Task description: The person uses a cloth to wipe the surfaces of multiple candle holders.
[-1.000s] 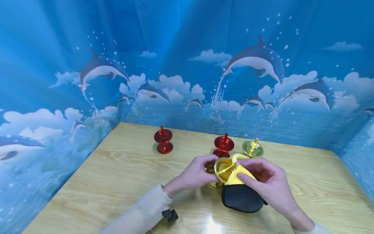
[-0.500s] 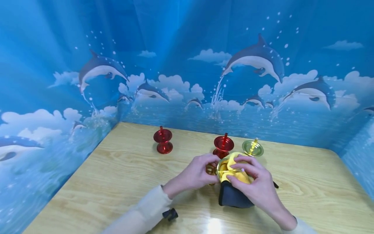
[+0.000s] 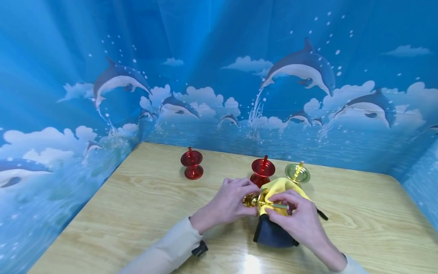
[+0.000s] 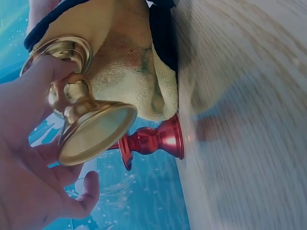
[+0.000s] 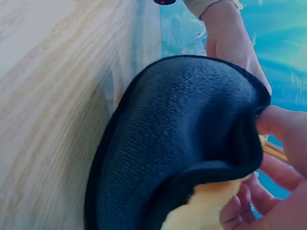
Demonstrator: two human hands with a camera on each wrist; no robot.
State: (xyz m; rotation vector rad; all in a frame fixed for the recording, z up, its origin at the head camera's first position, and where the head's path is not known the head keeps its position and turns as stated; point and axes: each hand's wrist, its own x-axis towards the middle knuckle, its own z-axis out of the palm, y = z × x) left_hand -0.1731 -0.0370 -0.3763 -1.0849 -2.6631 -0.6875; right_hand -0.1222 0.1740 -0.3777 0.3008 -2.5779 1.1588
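My left hand [image 3: 227, 203] grips a shiny gold candle holder [image 4: 76, 93] by its stem, just below the dish. The holder is tipped onto its side, its foot toward the left and its thin central rod pointing right in the head view. With thumb and fingers my right hand [image 3: 299, 219] pinches a soft cloth [image 5: 187, 115], yellow on one face and dark blue with black edging on the other. The cloth lies bunched against the dish, right beside the rod, and hides part of the dish.
Behind the hands stand a red candle holder [image 3: 262, 169] and a greenish-gold one [image 3: 297, 174]. Another red candle holder [image 3: 192, 164] is farther left on the wooden table [image 3: 143, 205]. A blue dolphin-print curtain [image 3: 212, 95] closes off the back and sides.
The gold candle holder has tipped further sideways, so its rod points right. My right hand has shifted left with the cloth, whose yellow part has folded round the dish.
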